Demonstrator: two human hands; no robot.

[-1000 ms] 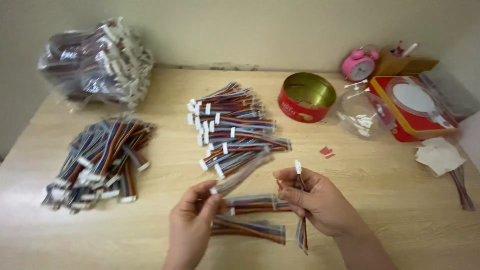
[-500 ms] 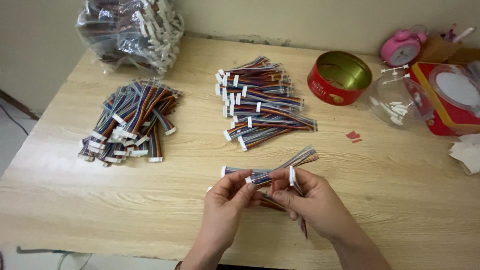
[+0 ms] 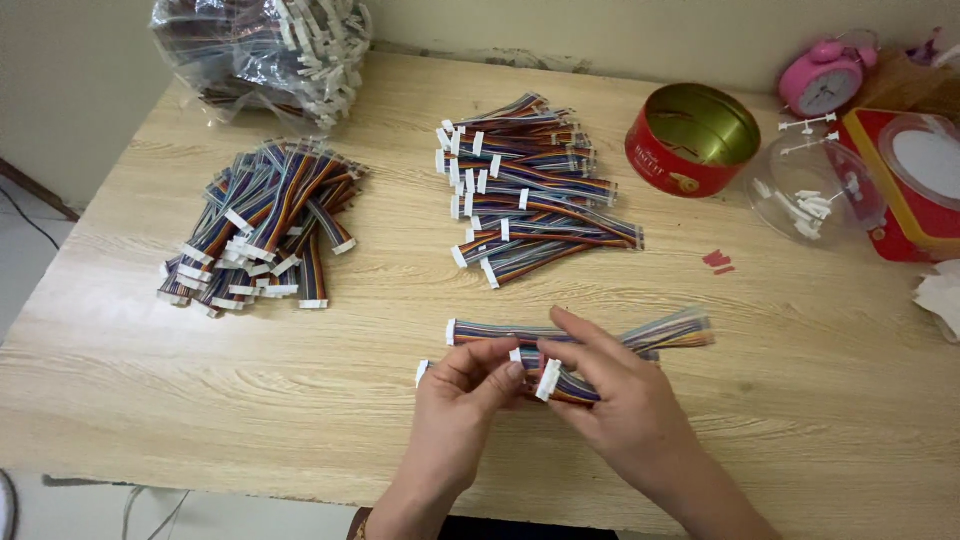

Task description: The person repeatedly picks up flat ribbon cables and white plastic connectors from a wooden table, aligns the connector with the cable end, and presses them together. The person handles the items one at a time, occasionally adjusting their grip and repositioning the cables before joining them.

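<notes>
Bare counter (image 3: 330,390) lies open left of the hands and along the near edge. Ahead, a middle cable pile (image 3: 530,190) blocks the way, with a second cable pile (image 3: 260,225) to its left; a clear lane runs between them. Right, the red tin (image 3: 690,140) and clear lid (image 3: 815,195) crowd the far corner.

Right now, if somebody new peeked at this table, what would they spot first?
Probably the two hands, left hand and right hand, pinching rainbow wires at the front of the table. Behind them lie two big wire piles, one middle, one left. A red tin and pink clock sit far right.
</notes>
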